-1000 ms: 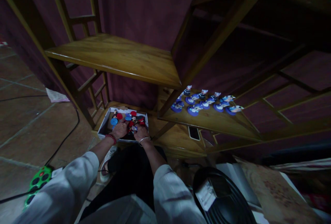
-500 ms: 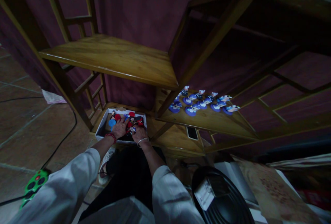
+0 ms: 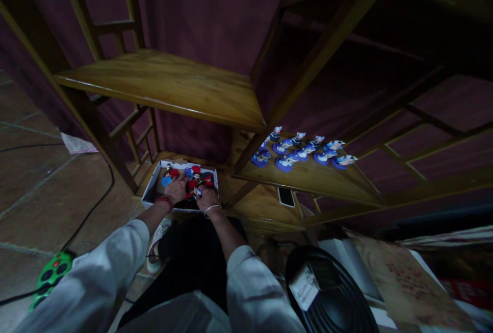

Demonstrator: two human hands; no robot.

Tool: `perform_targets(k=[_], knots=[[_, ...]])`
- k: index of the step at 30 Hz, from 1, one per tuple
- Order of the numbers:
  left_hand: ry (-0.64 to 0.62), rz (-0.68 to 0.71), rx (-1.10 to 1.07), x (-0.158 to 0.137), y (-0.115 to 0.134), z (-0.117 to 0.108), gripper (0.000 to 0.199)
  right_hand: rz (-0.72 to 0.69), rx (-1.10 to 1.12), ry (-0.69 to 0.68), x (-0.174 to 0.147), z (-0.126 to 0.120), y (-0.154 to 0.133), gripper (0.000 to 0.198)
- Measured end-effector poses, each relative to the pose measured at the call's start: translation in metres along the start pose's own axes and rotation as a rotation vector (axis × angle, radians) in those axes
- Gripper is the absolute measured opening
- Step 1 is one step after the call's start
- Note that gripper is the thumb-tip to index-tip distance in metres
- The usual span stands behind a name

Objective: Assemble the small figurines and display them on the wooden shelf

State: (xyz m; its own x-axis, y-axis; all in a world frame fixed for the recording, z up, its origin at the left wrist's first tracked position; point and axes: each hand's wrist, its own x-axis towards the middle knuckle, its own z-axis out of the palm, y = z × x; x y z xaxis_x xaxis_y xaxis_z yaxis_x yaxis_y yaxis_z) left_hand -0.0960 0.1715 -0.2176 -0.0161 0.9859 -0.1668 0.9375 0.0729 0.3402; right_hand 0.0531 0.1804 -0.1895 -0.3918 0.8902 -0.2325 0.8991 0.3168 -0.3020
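Observation:
A shallow white cardboard box (image 3: 151,189) stands on the low wooden shelf, with red, black and blue toy figurines (image 3: 195,173) lying in it. My left hand (image 3: 177,189), with a red bead bracelet, reaches into the box beside a round blue disc (image 3: 166,181); its fingers stretch towards the figurines. At the box's right side, my right hand (image 3: 208,198), wearing a pale bracelet, has its fingers closed on a small white-and-blue figurine (image 3: 197,191). Part of that figurine is hidden by the fingers.
Several purple-based figurines (image 3: 285,162) stand on the shelf to the right. A phone (image 3: 286,197) lies below them. Overhead juts a wooden shelf board (image 3: 165,84). A black stool (image 3: 339,297) carrying a small box stands at lower right; a green gadget (image 3: 54,276) lies at left.
The fingers of my left hand have shifted slightly among the figurines. My right hand stays almost in place at the box's right side.

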Motion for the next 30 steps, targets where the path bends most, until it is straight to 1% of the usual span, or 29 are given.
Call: perform_targets(k=[5, 8, 12, 23, 30], knots=[[0.046, -0.08, -0.032, -0.001, -0.002, -0.002, 0.05, 0.011, -0.017, -0.018, 0.001, 0.0, -0.001, 0.028], [0.026, -0.124, -0.055, 0.0, -0.004, -0.003, 0.05, 0.008, -0.017, -0.023, 0.001, 0.0, -0.001, 0.027], [0.005, -0.149, -0.081, 0.002, -0.008, -0.003, 0.047, -0.006, -0.012, -0.009, 0.002, 0.001, 0.0, 0.027], [0.038, -0.157, -0.035, 0.005, -0.008, -0.002, 0.047, 0.002, 0.008, -0.019, 0.001, 0.0, 0.0, 0.03], [0.103, -0.125, -0.052, 0.006, -0.01, 0.002, 0.036, 0.0, 0.004, -0.019, 0.0, -0.001, -0.001, 0.028]])
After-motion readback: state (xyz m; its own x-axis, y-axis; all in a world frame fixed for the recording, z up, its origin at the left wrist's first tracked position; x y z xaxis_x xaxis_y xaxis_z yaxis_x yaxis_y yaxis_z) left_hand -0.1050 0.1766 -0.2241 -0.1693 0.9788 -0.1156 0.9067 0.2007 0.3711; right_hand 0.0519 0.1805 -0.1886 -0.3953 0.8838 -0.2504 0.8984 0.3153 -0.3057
